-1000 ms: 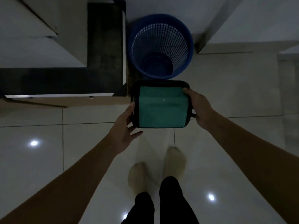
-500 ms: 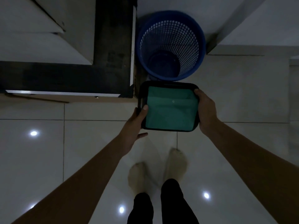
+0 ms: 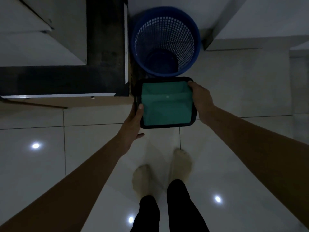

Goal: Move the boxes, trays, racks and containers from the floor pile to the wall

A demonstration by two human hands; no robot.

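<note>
Left hand (image 3: 133, 121) shifted onto container (image 3: 165, 108) rim.

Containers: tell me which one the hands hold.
The black-rimmed container with green lining, gripped by the left hand and right hand on its sides. The blue mesh basket beyond it has no hand on it.
</note>
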